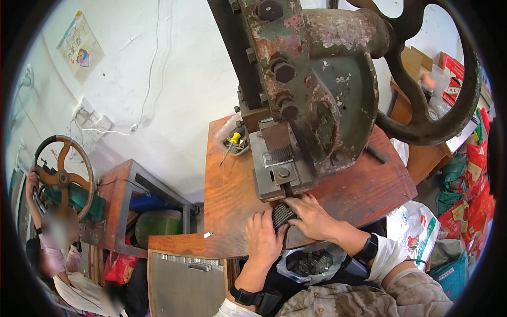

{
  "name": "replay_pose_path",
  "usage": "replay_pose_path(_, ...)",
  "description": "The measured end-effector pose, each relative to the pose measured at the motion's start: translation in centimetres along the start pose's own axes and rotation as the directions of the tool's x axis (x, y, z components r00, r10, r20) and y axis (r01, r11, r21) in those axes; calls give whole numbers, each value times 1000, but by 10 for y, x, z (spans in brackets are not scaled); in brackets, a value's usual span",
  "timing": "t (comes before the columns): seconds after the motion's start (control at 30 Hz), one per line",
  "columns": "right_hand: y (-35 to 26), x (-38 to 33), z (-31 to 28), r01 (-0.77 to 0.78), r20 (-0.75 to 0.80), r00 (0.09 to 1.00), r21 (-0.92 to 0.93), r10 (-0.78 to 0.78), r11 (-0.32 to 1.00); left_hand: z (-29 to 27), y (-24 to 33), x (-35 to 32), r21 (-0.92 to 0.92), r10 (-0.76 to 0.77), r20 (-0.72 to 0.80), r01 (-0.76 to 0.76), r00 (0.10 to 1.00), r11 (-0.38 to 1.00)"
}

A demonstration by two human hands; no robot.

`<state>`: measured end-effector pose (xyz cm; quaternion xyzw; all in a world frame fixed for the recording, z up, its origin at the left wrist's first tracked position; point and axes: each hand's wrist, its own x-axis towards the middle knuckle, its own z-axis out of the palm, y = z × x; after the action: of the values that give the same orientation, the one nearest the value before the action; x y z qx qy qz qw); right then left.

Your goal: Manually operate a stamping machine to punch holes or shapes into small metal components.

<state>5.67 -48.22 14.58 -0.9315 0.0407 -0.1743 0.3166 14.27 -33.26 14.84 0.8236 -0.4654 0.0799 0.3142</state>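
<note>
My left hand (262, 236) and my right hand (312, 217) meet at the near edge of the wooden bench, closed around a stack of small dark metal pieces (282, 215) with a ridged top. Just beyond them stands an old, chipped green press (346, 90). On its base is a grey steel die block (285, 185) with a bolt in front, and a ridged dark metal patch (278, 156) shows under the ram. Below my hands, an open plastic bag (289, 272) holds many dark metal pieces (306, 262). My fingertips partly cover the stack.
A yellow-handled screwdriver (230, 147) leans from a plastic tub (242, 127) at the bench's far left. The press's large handwheel (438, 132) reaches out at right. A drawer (185, 285) is below left. Another person (55, 259) grips a second wheel (63, 178) at far left.
</note>
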Motion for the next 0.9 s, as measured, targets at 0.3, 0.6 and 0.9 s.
replay_pose_path(0.3, 1, 2, -5, 28, -11, 1000, 5, -28, 1000, -20, -4, 7, -84, -22, 158, 36, 987, 996)
replay_pose_path(0.6, 17, -28, -16, 103, -155, 985, 214, -71, 971, -83, -9, 23, -485, -556, 51, 507, 830, 713)
replay_pose_path(0.9, 13, -25, -15, 168, -156, 975, 47, -159, 985, -17, 15, 146, -222, -313, -225, 264, 923, 939)
